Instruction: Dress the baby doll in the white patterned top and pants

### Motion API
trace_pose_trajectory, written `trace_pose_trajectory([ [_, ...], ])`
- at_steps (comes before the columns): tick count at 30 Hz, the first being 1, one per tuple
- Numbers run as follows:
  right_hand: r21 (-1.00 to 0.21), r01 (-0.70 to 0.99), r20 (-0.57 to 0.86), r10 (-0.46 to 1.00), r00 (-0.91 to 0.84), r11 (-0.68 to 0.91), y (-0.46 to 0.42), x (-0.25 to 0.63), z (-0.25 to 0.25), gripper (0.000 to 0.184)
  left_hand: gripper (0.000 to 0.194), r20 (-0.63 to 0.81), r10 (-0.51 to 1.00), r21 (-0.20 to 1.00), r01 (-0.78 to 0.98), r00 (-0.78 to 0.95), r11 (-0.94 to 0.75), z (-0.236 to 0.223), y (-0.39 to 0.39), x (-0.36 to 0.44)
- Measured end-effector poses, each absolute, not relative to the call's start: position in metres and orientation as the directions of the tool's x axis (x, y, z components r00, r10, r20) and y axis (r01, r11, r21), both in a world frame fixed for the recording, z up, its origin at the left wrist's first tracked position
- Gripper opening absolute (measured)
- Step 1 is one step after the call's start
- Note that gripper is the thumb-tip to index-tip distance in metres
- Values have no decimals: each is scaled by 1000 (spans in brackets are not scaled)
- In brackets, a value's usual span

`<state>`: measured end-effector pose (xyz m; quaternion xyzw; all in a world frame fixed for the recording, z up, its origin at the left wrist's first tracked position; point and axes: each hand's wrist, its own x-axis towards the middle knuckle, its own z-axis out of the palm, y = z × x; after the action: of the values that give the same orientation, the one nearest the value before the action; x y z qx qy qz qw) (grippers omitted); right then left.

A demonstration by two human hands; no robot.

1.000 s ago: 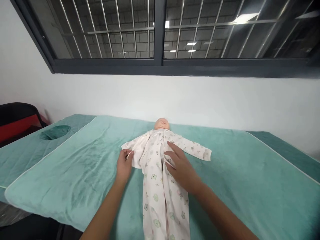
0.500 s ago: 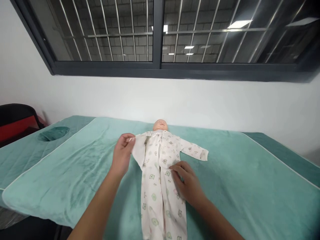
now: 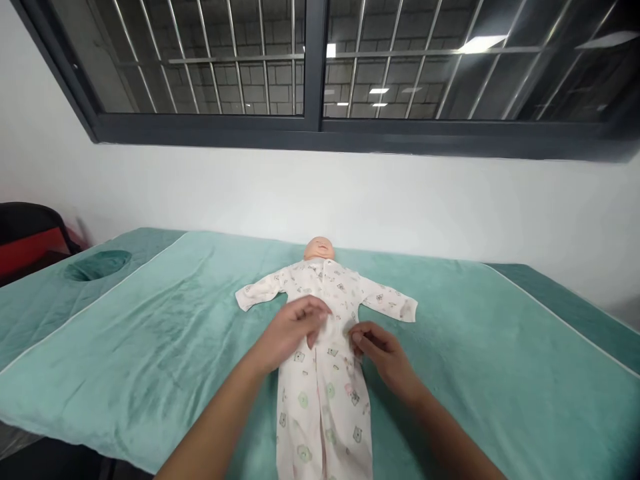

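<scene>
A baby doll [image 3: 319, 248] lies on its back, dressed in a white long-sleeved baby sleepsuit [image 3: 345, 400] printed with green and grey animal figures. Both sleeves are spread out to the sides. Over the middle of the suit is my left hand [image 3: 293, 332], its fingers loosely bent and a little apart, the thumb low, holding nothing. At the suit's right side edge, near the waist, my right hand [image 3: 383, 350] has thumb and fingers pinched together on the cloth. The doll's own arms and legs are hidden by the suit.
A teal padded bed [image 3: 475, 333] bears the doll, with a round hole [image 3: 97, 265] at its far left. Behind it rises a white wall [image 3: 225, 190] with a dark-framed barred window [image 3: 313, 60]. A black and red chair [image 3: 33, 240] stands at the left edge.
My left hand has let go of the left sleeve and moved right, over the suit's middle. That sleeve now lies stretched out. My right hand has shifted slightly to the suit's side edge.
</scene>
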<state>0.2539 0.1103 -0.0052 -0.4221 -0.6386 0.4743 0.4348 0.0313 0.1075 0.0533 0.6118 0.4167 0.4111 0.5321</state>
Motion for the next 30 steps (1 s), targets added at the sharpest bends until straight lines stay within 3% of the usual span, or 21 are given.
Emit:
trace_pose_trajectory([
  [3,-924,261,255,959,-123,279,139,237,9,24,21,128,992,991,43,-15,-127,52,141,25],
  [6,-802,487,381,924,-32,347,179,209,30,17,23,136,966,983,153,-219,-104,49,185,30],
  [10,-573,804,224,974,-33,159,225,173,55,24,27,85,953,950,313,-291,11,41,237,37],
  [12,-471,874,153,987,-55,121,240,163,59,21,26,90,952,943,333,-293,14,35,253,35],
  [15,-410,897,177,979,-102,167,254,161,52,15,22,118,955,947,321,-271,-26,23,263,25],
  [20,-510,821,355,932,-71,257,263,169,37,24,32,117,965,991,-39,-237,-129,16,262,17],
  [25,-759,626,271,961,53,179,262,173,37,25,42,-37,976,906,-420,-214,-58,20,261,24],
  [27,-818,545,252,966,53,183,261,172,36,23,39,-47,983,919,-394,-176,-26,21,261,24],
  [30,-836,496,279,960,19,233,260,172,33,21,31,57,985,990,-117,-165,-77,23,260,22],
])
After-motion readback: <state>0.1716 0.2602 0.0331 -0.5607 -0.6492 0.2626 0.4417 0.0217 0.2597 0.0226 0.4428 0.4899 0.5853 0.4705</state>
